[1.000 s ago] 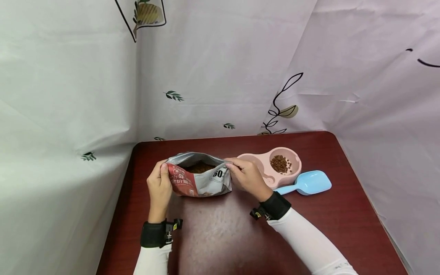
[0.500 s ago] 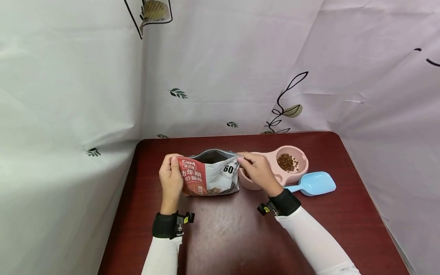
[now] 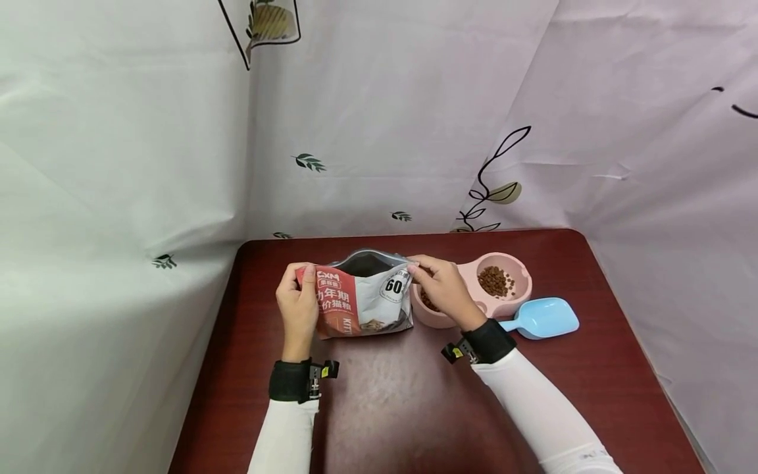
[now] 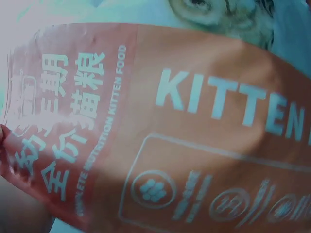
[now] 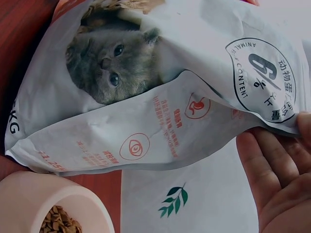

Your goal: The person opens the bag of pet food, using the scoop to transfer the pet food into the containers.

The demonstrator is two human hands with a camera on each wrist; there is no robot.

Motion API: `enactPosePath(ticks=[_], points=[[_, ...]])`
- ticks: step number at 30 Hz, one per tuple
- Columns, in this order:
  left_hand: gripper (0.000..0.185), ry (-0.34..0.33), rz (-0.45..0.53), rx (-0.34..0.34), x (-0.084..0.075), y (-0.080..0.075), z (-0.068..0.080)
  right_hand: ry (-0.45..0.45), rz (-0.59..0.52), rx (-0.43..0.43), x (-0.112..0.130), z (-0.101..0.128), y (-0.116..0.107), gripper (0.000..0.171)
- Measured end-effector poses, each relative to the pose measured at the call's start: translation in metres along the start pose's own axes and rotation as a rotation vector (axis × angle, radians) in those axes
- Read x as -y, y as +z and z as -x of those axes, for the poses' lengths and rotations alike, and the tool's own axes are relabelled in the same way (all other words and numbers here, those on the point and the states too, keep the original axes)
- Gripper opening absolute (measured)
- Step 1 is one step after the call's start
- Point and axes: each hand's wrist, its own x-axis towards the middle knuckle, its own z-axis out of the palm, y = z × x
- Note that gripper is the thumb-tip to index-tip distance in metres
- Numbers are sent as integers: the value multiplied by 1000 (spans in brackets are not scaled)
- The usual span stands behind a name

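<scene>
A red and white kitten food bag (image 3: 362, 296) stands on the dark red table (image 3: 403, 401), its top open and dark inside. My left hand (image 3: 299, 299) grips the bag's upper left corner, thumb on the front. My right hand (image 3: 441, 289) pinches the upper right corner. The left wrist view is filled by the bag's red panel (image 4: 160, 136) with "KITTEN" lettering. In the right wrist view the bag's white side (image 5: 160, 107) shows a kitten picture, with my right fingers (image 5: 272, 165) at its corner.
A pink double pet bowl (image 3: 510, 299) with brown kibble (image 3: 494, 280) sits just right of the bag, partly behind my right hand; its rim (image 5: 73, 194) shows in the right wrist view. A light blue scoop (image 3: 541, 319) lies further right. Patterned white sheets (image 3: 385, 118) hang behind the table.
Both hands have lifted the bag's top upright and drawn its mouth narrower; the front label now faces me more fully. Bowl and scoop have not moved.
</scene>
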Motion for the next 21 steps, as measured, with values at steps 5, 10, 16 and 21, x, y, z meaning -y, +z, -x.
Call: enactPosePath(ticks=[5,10,16,21], points=[[25,256,-262,214,-13,-14,-16,0,21,11,2,-3,2,20],[34,374,-607,509,-39,-21,-33,1,40,4,2,-3,0,20],[13,354,-591,511,-37,-16,-35,-3,49,9,1,-2,-1,21],[5,349,-495,445,-27,-15,-30,2,30,8,1,-2,-1,20]])
